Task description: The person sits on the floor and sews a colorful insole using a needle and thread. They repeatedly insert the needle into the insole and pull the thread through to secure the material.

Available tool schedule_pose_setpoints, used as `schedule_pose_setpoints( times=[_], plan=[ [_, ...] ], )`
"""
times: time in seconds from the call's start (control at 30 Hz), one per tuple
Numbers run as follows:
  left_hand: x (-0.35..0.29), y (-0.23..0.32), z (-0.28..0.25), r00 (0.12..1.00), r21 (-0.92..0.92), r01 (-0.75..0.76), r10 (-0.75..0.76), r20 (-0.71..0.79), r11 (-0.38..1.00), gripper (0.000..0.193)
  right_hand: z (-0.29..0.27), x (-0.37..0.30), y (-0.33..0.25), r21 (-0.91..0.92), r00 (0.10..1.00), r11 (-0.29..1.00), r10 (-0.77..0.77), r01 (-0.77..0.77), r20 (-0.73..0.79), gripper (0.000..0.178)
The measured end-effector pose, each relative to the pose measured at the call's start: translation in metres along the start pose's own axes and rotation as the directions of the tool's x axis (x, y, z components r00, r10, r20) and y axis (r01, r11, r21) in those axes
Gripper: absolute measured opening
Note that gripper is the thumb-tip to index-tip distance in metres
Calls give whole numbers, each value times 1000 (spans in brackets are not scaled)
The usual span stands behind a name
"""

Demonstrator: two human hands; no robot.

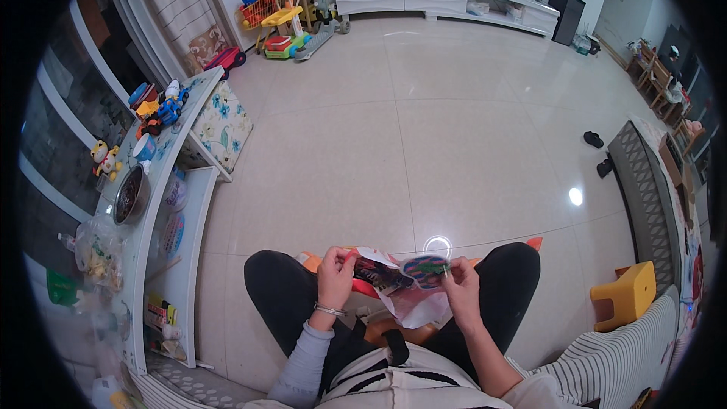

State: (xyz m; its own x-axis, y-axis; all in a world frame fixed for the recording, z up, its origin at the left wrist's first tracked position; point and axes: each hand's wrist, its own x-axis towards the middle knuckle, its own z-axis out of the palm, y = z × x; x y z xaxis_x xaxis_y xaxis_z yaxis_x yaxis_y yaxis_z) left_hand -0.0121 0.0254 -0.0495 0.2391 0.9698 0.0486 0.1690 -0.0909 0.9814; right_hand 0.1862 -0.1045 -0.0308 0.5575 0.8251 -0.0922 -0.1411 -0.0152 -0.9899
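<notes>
Between the knees, both hands held a printed paper (381, 273) up at lap height. Left hand (334, 276): wrist turned inward, fingers closed on the paper's left edge. Right hand (463, 288): thumb and fingers pinched at the round colourful piece (424, 273) on the right end; exact fingertip gap, couldn't tell. Metal bowl (145, 201) on the side table (136, 257) had dark contents; clear plastic bag (98, 246) near it, yellowish contents, unclear. Blue cup (144, 148) beyond the bowl. Yellow stool (632, 292) stood off right.

Glossy floor tiles (326, 151) stretch toward a white cabinet (379, 4).
</notes>
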Motion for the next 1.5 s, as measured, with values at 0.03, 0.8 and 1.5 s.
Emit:
schedule_pose_setpoints(
  times=[0.03, 0.8, 1.5],
  plan=[
    [2, 0, 0, 1000, 0, 0, 0, -1, 1000, 10, 0, 0, -5, 42, 999, 999, 29, -29, 20, 3],
    [-1, -113, 5, 982, 345, 174, -136, -131, 922, 14, 4, 13, -34, 575, 987, 811, 159, -111, -34, 14],
    [-6, -100, 5, 991, 613, 100, -135, 10, 784, 12, 30, -14, -70, 487, 981, 852, 160, -192, 107, 10]
  ],
)
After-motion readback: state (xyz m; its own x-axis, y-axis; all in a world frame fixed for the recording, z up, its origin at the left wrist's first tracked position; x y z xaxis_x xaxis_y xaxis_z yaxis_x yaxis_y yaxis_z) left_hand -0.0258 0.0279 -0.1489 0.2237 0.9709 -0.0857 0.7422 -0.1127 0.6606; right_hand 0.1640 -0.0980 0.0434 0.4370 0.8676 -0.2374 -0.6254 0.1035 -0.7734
